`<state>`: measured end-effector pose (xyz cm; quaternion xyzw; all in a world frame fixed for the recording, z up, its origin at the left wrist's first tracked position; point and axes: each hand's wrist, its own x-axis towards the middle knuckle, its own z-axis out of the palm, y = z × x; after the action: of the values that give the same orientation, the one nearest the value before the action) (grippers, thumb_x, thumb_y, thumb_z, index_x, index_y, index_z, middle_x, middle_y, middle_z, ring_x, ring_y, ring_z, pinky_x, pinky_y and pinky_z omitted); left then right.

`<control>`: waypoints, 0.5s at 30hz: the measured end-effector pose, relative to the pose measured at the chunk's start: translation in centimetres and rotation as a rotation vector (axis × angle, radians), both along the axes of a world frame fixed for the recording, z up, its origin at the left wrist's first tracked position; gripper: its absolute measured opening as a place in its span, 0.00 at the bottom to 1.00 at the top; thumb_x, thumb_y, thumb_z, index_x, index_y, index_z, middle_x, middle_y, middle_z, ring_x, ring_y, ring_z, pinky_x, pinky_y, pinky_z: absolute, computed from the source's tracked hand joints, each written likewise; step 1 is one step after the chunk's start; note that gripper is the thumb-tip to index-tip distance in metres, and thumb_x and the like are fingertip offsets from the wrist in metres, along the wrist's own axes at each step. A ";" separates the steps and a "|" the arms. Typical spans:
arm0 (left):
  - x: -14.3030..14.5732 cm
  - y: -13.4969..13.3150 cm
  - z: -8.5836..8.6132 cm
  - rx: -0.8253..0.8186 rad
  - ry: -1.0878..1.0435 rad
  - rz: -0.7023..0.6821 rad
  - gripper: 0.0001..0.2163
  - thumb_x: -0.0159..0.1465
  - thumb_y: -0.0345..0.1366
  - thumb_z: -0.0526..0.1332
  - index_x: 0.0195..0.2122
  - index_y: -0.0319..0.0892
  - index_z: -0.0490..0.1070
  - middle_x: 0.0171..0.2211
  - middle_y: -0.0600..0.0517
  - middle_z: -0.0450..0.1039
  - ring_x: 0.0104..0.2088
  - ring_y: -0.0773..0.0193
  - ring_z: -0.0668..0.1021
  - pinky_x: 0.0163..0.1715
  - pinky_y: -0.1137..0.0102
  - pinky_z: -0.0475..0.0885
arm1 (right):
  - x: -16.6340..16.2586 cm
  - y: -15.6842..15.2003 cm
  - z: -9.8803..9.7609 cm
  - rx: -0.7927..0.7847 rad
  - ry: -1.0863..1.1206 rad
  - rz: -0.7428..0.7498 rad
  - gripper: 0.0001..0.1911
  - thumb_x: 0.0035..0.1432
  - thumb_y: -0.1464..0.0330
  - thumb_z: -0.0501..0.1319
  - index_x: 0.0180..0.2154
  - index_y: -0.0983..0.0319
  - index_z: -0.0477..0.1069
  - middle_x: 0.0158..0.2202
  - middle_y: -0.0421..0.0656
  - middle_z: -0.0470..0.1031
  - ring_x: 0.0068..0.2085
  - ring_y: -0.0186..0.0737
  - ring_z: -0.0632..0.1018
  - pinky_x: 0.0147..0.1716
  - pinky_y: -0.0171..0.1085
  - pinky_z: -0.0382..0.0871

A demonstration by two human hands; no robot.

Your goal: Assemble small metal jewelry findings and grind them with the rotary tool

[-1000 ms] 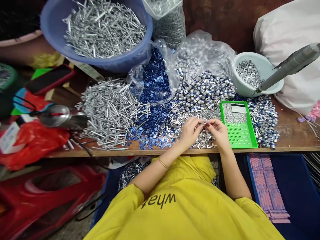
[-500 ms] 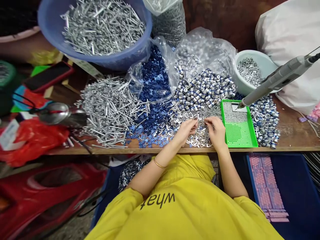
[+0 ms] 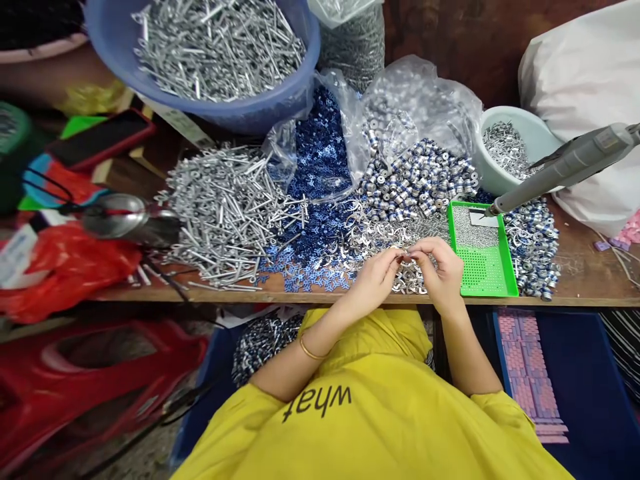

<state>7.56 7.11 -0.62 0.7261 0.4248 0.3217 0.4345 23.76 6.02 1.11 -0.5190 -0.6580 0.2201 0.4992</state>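
Note:
My left hand [image 3: 376, 275] and my right hand [image 3: 441, 267] meet fingertip to fingertip over a heap of small curved silver clips [image 3: 380, 237] near the table's front edge. Both hands pinch a tiny metal piece [image 3: 406, 256] between them; its exact shape is too small to tell. A gold bangle sits on my left wrist. Just right of my right hand lies a green perforated tray [image 3: 483, 250] holding fine silver bits. Behind the clips lies a pile of small silver-and-blue rollers [image 3: 415, 180].
A grey power tool [image 3: 565, 167] hangs over the tray's far end. Silver pins [image 3: 225, 207] and blue cross pieces [image 3: 315, 227] cover the table's left and middle. A blue basin [image 3: 210, 60] of pins, a white bowl [image 3: 515, 150], a red phone [image 3: 103, 143] and a white sack [image 3: 585, 87] surround them.
Both hands dipped toward the clip heap and came back up with fingertips together. The hanging grey tool swung down over the tray and shifted slightly.

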 end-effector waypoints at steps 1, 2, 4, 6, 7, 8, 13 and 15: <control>-0.2 -0.1 0.1 0.046 0.040 0.005 0.11 0.72 0.32 0.47 0.43 0.42 0.70 0.34 0.49 0.72 0.36 0.60 0.74 0.40 0.66 0.68 | -0.2 -0.1 0.1 0.008 -0.033 0.028 0.06 0.65 0.67 0.59 0.35 0.56 0.74 0.34 0.42 0.77 0.39 0.41 0.77 0.41 0.43 0.72; -0.4 -0.2 0.1 0.083 0.078 0.005 0.11 0.71 0.31 0.47 0.43 0.41 0.70 0.35 0.48 0.73 0.37 0.59 0.74 0.40 0.65 0.69 | -0.4 -0.2 0.2 0.012 -0.055 0.052 0.07 0.65 0.67 0.59 0.35 0.56 0.74 0.34 0.42 0.77 0.38 0.41 0.77 0.40 0.43 0.72; -0.8 -0.4 0.1 0.132 0.141 0.000 0.12 0.70 0.29 0.47 0.44 0.40 0.69 0.37 0.46 0.73 0.39 0.57 0.75 0.41 0.63 0.70 | -0.8 -0.3 0.3 0.026 -0.074 0.073 0.07 0.65 0.67 0.59 0.35 0.56 0.74 0.34 0.42 0.77 0.38 0.41 0.77 0.40 0.43 0.72; -1.3 -0.5 0.0 0.155 0.173 -0.007 0.11 0.70 0.27 0.47 0.45 0.40 0.69 0.38 0.46 0.74 0.40 0.57 0.75 0.41 0.63 0.70 | -1.1 -0.4 0.3 0.051 -0.078 0.075 0.06 0.65 0.68 0.59 0.36 0.56 0.74 0.34 0.42 0.77 0.38 0.41 0.77 0.39 0.43 0.72; -1.5 -0.6 0.0 0.156 0.173 -0.009 0.11 0.69 0.27 0.48 0.45 0.41 0.68 0.39 0.46 0.74 0.40 0.57 0.75 0.42 0.63 0.70 | -1.2 -0.5 0.2 0.067 -0.078 0.070 0.06 0.65 0.69 0.59 0.36 0.56 0.74 0.34 0.42 0.77 0.38 0.41 0.77 0.39 0.43 0.72; -1.7 -0.7 0.0 0.152 0.167 -0.011 0.11 0.69 0.26 0.48 0.45 0.41 0.68 0.39 0.46 0.74 0.40 0.57 0.76 0.42 0.63 0.70 | -1.3 -0.5 0.1 0.084 -0.079 0.060 0.06 0.65 0.69 0.59 0.36 0.56 0.74 0.34 0.42 0.77 0.38 0.41 0.77 0.39 0.43 0.72; -2.3 -1.4 -0.1 0.118 0.152 -0.013 0.10 0.68 0.25 0.48 0.42 0.41 0.67 0.37 0.46 0.73 0.38 0.56 0.75 0.39 0.62 0.71 | -2.6 -1.0 -0.4 0.105 -0.159 0.064 0.06 0.64 0.69 0.59 0.37 0.56 0.74 0.34 0.43 0.77 0.38 0.42 0.77 0.40 0.44 0.72; -2.6 -1.7 -0.3 0.089 0.150 -0.007 0.09 0.67 0.26 0.48 0.40 0.41 0.67 0.35 0.46 0.72 0.37 0.56 0.75 0.39 0.61 0.71 | -3.2 -1.3 -0.4 0.104 -0.208 0.102 0.06 0.65 0.70 0.59 0.37 0.55 0.74 0.35 0.43 0.77 0.39 0.43 0.77 0.41 0.45 0.73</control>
<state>5.01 5.44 -0.92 0.7683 0.4389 0.2835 0.3697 20.60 4.70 0.69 -0.4786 -0.7421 0.1558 0.4427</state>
